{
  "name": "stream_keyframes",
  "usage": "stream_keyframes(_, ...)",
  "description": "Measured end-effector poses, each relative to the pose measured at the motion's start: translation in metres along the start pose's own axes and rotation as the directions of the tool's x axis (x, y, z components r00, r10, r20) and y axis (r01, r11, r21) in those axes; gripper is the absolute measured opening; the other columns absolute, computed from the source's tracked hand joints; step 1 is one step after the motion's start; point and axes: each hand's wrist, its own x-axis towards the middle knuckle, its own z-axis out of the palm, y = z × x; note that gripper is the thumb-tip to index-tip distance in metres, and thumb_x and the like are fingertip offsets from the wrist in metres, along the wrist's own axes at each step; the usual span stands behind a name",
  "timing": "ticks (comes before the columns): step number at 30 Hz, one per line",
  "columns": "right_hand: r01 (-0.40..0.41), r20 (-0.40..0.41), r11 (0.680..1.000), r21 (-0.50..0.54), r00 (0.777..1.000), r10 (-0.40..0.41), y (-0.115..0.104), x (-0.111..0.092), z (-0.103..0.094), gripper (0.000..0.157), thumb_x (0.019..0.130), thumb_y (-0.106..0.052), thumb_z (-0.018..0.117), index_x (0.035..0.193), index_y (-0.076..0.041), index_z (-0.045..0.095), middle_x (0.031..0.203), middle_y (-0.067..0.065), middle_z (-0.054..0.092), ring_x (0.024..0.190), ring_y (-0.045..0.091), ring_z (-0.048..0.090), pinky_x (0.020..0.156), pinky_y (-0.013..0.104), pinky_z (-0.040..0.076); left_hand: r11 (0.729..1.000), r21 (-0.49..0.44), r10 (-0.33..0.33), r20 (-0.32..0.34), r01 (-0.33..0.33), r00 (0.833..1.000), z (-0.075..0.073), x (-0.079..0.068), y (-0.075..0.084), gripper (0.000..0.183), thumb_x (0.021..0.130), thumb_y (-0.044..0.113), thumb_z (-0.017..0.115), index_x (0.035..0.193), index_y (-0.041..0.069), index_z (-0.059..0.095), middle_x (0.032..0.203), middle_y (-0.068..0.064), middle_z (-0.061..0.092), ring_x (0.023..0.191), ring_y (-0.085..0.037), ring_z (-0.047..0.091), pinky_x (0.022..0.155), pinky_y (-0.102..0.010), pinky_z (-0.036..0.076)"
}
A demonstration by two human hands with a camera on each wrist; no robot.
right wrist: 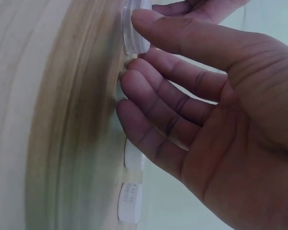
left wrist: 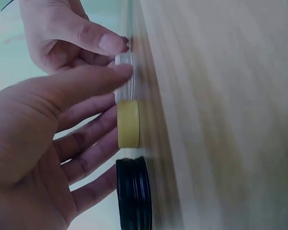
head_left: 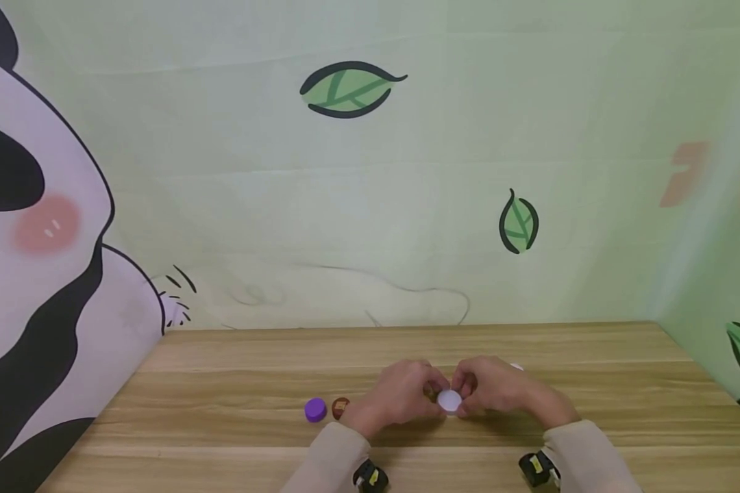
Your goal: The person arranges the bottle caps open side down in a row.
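A round white bottle cap (head_left: 449, 401) with a ridged side lies on the table between both hands. My left hand (head_left: 401, 396) pinches it from the left, thumb on the near side of its rim in the left wrist view. From the right, my right hand (head_left: 496, 387) grips the same cap with thumb and forefinger; the right wrist view shows its other fingers loosely bent by the tabletop. A yellow cap (left wrist: 128, 123) stands right beside the white one, under the left fingers. Beyond it is a black ribbed cap (left wrist: 134, 194).
On the wooden table (head_left: 222, 383), a purple cap (head_left: 315, 409) and a brown cap (head_left: 340, 408) lie left of the left hand. Two white caps, one plain (right wrist: 134, 155) and one with printed digits (right wrist: 130, 203), lie past the right hand. A wall cloth (head_left: 376, 205) rises behind.
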Motion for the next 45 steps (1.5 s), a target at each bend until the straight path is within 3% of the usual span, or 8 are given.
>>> stream_keyframes(5,0.012,-0.015,1.0,0.01,1.0,-0.012,0.0,-0.001,-0.004,0.027,0.082,-0.003,0.087,0.103,-0.002,0.069,0.092,0.003,0.068,0.083,0.016,0.061,0.071,0.031,0.054,0.999,-0.043,-0.03,0.021,0.031,0.999,-0.003,0.001,-0.001,0.031,0.088,0.027,0.089,0.114,0.012,0.081,0.1,0.006,0.077,0.09,-0.002,0.067,0.08,-0.02,0.05)
stream_keyframes(10,0.053,-0.111,0.998,-0.023,0.992,-0.055,-0.001,-0.004,-0.011,0.023,0.088,-0.006,0.084,0.106,-0.002,0.07,0.097,0.003,0.07,0.09,0.016,0.064,0.081,0.035,0.055,0.995,-0.089,-0.047,-0.022,0.045,0.999,-0.001,0.006,-0.002,0.028,0.092,0.028,0.085,0.114,0.011,0.08,0.103,0.004,0.078,0.091,-0.003,0.069,0.081,-0.023,0.052)
stream_keyframes(15,0.022,-0.229,0.996,-0.085,0.973,-0.041,0.0,-0.009,-0.015,0.02,0.093,-0.012,0.082,0.108,-0.004,0.072,0.102,0.003,0.072,0.097,0.021,0.066,0.087,0.045,0.056,0.989,-0.133,-0.074,-0.076,0.063,0.994,0.004,0.015,0.003,0.027,0.092,0.024,0.084,0.114,0.01,0.08,0.103,0.003,0.078,0.091,-0.005,0.07,0.081,-0.024,0.053)
stream_keyframes(23,-0.023,-0.356,0.993,-0.118,0.934,-0.021,0.019,-0.023,-0.022,0.024,0.093,-0.011,0.082,0.112,0.0,0.072,0.113,0.014,0.074,0.108,0.035,0.067,0.093,0.057,0.056,0.989,-0.108,-0.117,-0.105,0.106,0.988,0.015,0.033,0.013,0.033,0.089,0.025,0.086,0.118,0.012,0.078,0.106,0.002,0.078,0.096,-0.009,0.07,0.082,-0.026,0.053)
stream_keyframes(36,-0.087,-0.344,0.988,-0.131,0.938,0.037,0.041,-0.023,-0.027,0.04,0.088,-0.012,0.086,0.12,0.003,0.069,0.125,0.021,0.07,0.122,0.049,0.061,0.1,0.065,0.049,0.982,-0.136,-0.143,-0.084,0.131,0.986,0.024,0.053,0.022,0.035,0.09,0.022,0.087,0.121,0.011,0.077,0.108,0.001,0.078,0.097,-0.01,0.071,0.083,-0.026,0.053)
stream_keyframes(41,-0.11,-0.316,0.987,-0.12,0.946,0.067,0.05,-0.023,-0.029,0.041,0.086,-0.008,0.086,0.121,0.003,0.068,0.125,0.022,0.07,0.122,0.048,0.062,0.101,0.064,0.049,0.986,-0.126,-0.12,-0.082,0.109,0.989,0.027,0.058,0.022,0.036,0.089,0.021,0.086,0.122,0.01,0.077,0.105,0.002,0.079,0.096,-0.009,0.07,0.081,-0.024,0.052)
stream_keyframes(45,-0.11,-0.292,0.989,-0.095,0.953,0.078,0.056,-0.022,-0.029,0.039,0.085,-0.008,0.086,0.119,0.003,0.069,0.117,0.016,0.072,0.113,0.039,0.066,0.098,0.061,0.052,0.986,-0.123,-0.124,-0.053,0.117,0.991,0.026,0.058,0.025,0.036,0.09,0.017,0.085,0.123,0.009,0.077,0.105,0.002,0.079,0.097,-0.009,0.07,0.083,-0.025,0.052)
